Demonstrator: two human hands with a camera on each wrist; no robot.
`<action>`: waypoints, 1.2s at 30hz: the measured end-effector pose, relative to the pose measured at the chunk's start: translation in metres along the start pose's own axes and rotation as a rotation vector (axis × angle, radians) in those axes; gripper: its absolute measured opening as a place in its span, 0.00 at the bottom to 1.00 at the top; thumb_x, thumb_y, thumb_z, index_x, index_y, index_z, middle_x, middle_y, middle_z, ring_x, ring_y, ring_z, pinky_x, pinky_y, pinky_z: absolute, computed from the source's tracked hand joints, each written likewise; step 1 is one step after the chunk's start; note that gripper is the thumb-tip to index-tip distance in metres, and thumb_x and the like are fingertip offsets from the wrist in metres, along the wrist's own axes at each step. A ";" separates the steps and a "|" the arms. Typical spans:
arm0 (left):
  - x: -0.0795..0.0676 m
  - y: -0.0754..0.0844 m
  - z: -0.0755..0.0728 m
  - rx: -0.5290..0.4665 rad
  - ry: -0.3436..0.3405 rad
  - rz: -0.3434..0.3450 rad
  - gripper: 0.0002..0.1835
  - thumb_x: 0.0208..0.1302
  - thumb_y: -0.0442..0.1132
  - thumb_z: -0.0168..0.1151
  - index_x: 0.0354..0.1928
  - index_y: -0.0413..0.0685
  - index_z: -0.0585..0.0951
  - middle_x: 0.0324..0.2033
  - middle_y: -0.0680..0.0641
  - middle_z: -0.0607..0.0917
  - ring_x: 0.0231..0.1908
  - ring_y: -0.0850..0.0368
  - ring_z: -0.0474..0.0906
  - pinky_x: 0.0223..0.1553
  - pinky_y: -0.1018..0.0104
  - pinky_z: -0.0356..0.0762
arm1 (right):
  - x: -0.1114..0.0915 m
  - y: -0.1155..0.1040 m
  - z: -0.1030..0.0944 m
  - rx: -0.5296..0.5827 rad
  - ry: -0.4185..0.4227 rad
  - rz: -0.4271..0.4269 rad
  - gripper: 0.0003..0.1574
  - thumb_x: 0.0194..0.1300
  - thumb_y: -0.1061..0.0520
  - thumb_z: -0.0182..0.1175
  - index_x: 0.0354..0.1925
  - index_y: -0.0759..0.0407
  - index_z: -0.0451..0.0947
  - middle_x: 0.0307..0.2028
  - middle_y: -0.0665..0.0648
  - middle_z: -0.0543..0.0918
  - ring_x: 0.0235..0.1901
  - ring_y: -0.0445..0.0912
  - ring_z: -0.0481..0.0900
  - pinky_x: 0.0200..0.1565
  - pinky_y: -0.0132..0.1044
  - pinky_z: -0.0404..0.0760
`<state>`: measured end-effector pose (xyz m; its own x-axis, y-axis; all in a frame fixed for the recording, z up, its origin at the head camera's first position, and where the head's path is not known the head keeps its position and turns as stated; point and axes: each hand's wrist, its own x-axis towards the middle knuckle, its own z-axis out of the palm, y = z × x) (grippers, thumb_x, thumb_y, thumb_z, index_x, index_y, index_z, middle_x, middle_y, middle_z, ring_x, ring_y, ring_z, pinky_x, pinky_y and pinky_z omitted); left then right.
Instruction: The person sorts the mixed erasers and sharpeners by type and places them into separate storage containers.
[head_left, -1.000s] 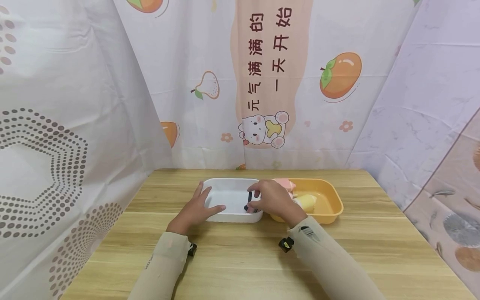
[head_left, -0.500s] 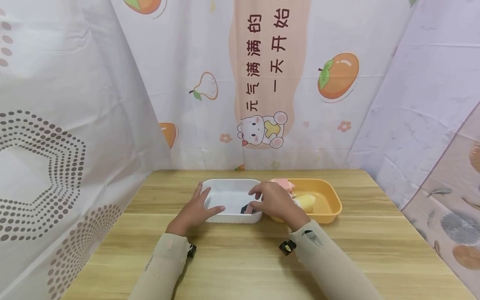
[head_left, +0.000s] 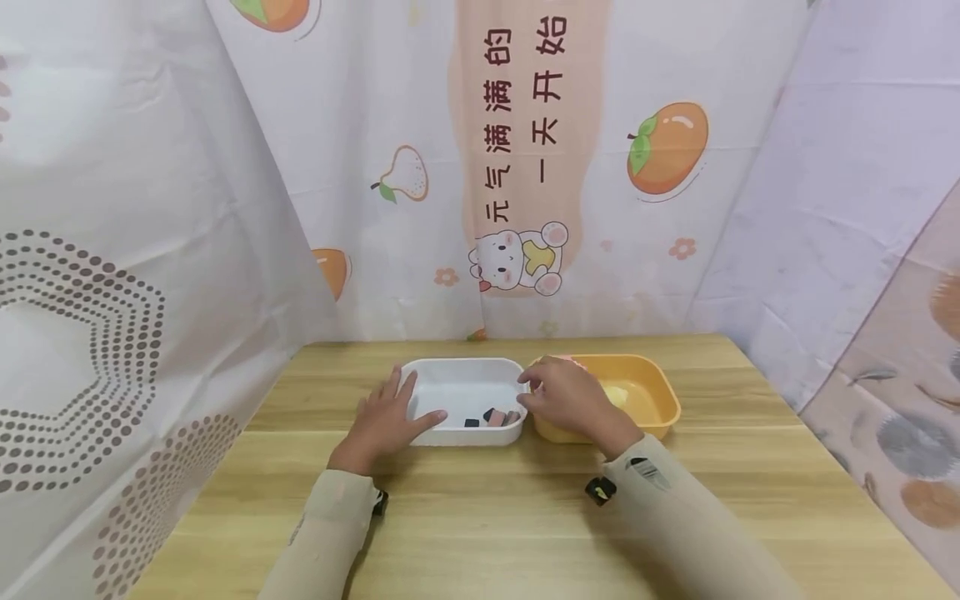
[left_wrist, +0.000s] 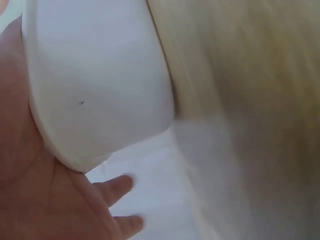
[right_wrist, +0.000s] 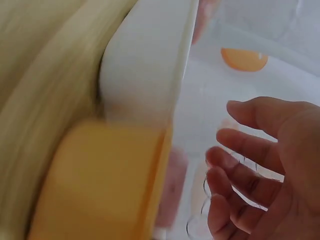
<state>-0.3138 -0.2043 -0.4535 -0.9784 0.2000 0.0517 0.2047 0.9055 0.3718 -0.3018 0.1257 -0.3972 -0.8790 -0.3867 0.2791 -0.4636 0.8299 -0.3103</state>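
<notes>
A white plastic tray [head_left: 465, 436] stands on the table, and my left hand [head_left: 382, 427] rests against its left end with thumb and fingers spread. In the left wrist view the palm [left_wrist: 45, 190] touches the rim. Inside the tray's near right corner lie small dark and pink pieces [head_left: 497, 417], too small to name. My right hand [head_left: 566, 396] hovers where the white tray meets a yellow tray [head_left: 663, 421]. Its fingers are loosely bent and hold nothing, as the right wrist view shows. A yellow item [head_left: 617, 395] lies in the yellow tray, partly hidden by that hand.
A pink item [right_wrist: 172, 187] shows above the yellow tray's rim in the right wrist view, blurred. The wooden table [head_left: 487, 517] extends in front of both trays. Printed curtains [head_left: 420, 258] hang behind and along the sides.
My right hand has let go of the small dark and pink piece in the white tray and moved right, up off it. The left hand has stayed at the tray's end.
</notes>
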 end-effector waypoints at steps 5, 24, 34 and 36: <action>0.001 0.009 -0.013 0.131 0.102 0.065 0.62 0.59 0.86 0.43 0.83 0.48 0.54 0.83 0.40 0.47 0.81 0.32 0.42 0.72 0.21 0.38 | -0.007 0.024 -0.020 -0.071 0.014 0.052 0.25 0.69 0.41 0.65 0.57 0.53 0.85 0.56 0.57 0.84 0.55 0.55 0.81 0.55 0.54 0.82; 0.033 0.100 -0.069 0.362 -0.040 0.097 0.64 0.52 0.92 0.33 0.84 0.61 0.47 0.83 0.40 0.40 0.80 0.27 0.38 0.66 0.14 0.37 | -0.026 0.068 -0.075 -0.236 -0.043 0.190 0.68 0.66 0.14 0.44 0.82 0.59 0.50 0.81 0.71 0.45 0.78 0.76 0.43 0.67 0.83 0.45; 0.028 0.102 -0.075 0.407 -0.005 0.098 0.66 0.52 0.92 0.30 0.84 0.57 0.49 0.83 0.38 0.44 0.79 0.25 0.44 0.67 0.15 0.40 | -0.026 0.069 -0.076 -0.250 -0.080 0.207 0.71 0.61 0.09 0.38 0.83 0.55 0.50 0.82 0.70 0.42 0.78 0.77 0.40 0.65 0.85 0.38; 0.029 0.100 -0.074 0.411 -0.011 0.093 0.66 0.51 0.93 0.30 0.84 0.58 0.49 0.83 0.38 0.43 0.79 0.26 0.43 0.68 0.16 0.39 | -0.026 0.070 -0.075 -0.252 -0.081 0.205 0.72 0.60 0.08 0.37 0.83 0.55 0.49 0.82 0.69 0.42 0.78 0.76 0.40 0.65 0.85 0.39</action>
<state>-0.3237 -0.1353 -0.3459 -0.9553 0.2903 0.0568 0.2887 0.9568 -0.0349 -0.3028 0.2239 -0.3583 -0.9619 -0.2233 0.1579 -0.2425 0.9633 -0.1151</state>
